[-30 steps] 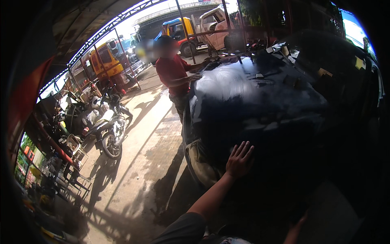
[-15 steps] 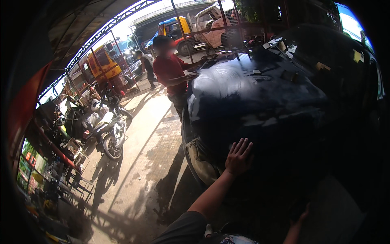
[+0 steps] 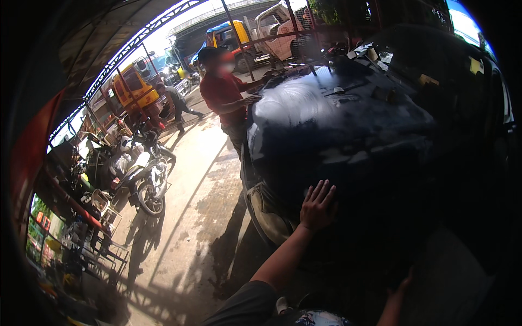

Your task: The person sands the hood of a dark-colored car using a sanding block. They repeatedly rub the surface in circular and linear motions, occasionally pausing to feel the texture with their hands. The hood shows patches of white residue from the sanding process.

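Wide fisheye view with dark rounded edges: a roofed, open-sided work area in bright sun and deep shadow. Directly ahead and toward the right, a broad dark blue metal car hood (image 3: pixel 375 117), with a cloudy white patch of swirled streaks (image 3: pixel 293 100) over the far left part and fainter pale smears nearer the front.

On the near, shadowed front part of the hood: the left grip (image 3: pixel 317 209), bare, palm down, fingers straight and slightly spread, released, apparently resting flat on the surface. Just to the left, at the front corner of the car, a clouded beige headlight (image 3: pixel 266 209). Low and farther right, almost lost in darkness: the right grip (image 3: pixel 401 288), too dim to make out whether clenched, released or grasping something.

Standing at the far left side of the hood: a co-worker in a red shirt and dark cap (image 3: pixel 223 92), hands at the hood's edge beside the white patch. On the hood, beyond the patch's right end, a small pale rectangular block (image 3: pixel 339 90). Near the base of the dark windshield (image 3: pixel 443 60), loose white and tan scraps (image 3: pixel 372 56).

Off to the left, on sunlit concrete floor (image 3: pixel 190 233), a parked dark motorcycle (image 3: pixel 144 176); beyond, a second person in grey (image 3: pixel 176 103), mid-stride. In the background, a yellow truck cab (image 3: pixel 132 87).
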A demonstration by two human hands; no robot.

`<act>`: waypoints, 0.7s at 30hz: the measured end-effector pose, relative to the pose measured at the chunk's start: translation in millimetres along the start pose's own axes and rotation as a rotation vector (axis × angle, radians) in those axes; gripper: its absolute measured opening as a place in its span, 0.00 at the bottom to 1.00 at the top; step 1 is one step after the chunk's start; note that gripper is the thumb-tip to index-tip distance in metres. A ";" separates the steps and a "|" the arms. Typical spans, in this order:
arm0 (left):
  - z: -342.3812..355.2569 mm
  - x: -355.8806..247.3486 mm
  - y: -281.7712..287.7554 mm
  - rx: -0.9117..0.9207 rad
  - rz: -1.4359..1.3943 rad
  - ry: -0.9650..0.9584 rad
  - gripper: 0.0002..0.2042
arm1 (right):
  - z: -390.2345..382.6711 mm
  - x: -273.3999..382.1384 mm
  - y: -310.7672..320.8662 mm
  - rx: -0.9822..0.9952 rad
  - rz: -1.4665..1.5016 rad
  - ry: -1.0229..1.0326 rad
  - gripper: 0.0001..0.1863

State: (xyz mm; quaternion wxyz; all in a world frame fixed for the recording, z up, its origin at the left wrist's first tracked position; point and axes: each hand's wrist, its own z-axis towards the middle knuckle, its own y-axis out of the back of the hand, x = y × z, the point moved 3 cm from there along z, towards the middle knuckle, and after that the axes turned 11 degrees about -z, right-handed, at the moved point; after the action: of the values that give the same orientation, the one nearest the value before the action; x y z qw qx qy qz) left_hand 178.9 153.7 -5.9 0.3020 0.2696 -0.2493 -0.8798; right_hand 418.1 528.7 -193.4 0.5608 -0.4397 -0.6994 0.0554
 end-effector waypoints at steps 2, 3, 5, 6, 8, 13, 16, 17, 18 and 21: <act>-1.2 0.1 -1.1 -0.003 0.008 -0.002 0.25 | -3.5 -2.0 -0.6 -0.037 -0.022 -0.017 0.32; -1.5 0.0 -1.6 -0.001 0.010 0.000 0.25 | -4.6 -3.4 -0.3 -0.050 -0.037 -0.023 0.32; -1.6 -0.6 -1.9 0.004 0.014 0.016 0.26 | -5.4 -6.3 2.6 -0.084 -0.033 -0.024 0.32; -1.0 -1.6 -1.6 0.004 0.014 0.004 0.26 | -4.5 -7.9 5.3 -0.105 -0.014 -0.021 0.32; 0.9 -1.7 -0.6 0.002 0.009 0.011 0.26 | 0.1 -12.8 7.9 -0.057 0.017 -0.027 0.32; 2.4 1.2 0.2 0.019 0.027 -0.003 0.27 | 8.9 -31.6 13.0 -0.003 -0.066 -0.100 0.33; -1.3 1.9 -1.0 0.005 0.088 -0.016 0.27 | 0.7 -47.7 4.3 0.153 0.127 -0.150 0.29; -1.1 3.3 -4.8 0.067 0.093 0.012 0.28 | -3.2 -52.5 5.1 0.058 0.116 -0.120 0.28; -0.6 3.4 -6.4 0.049 0.117 -0.025 0.27 | -5.5 -60.6 3.1 0.022 0.130 -0.135 0.28; 1.9 4.6 -18.8 0.022 0.182 -0.134 0.26 | -13.4 -96.5 12.2 -0.168 0.181 -0.183 0.25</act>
State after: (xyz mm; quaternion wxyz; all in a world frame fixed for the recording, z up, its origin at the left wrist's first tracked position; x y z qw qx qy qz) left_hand 167.2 164.1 -17.3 0.3602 0.1898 -0.3018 -0.8621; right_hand 434.4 465.2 -266.4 0.4488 -0.5394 -0.7072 0.0868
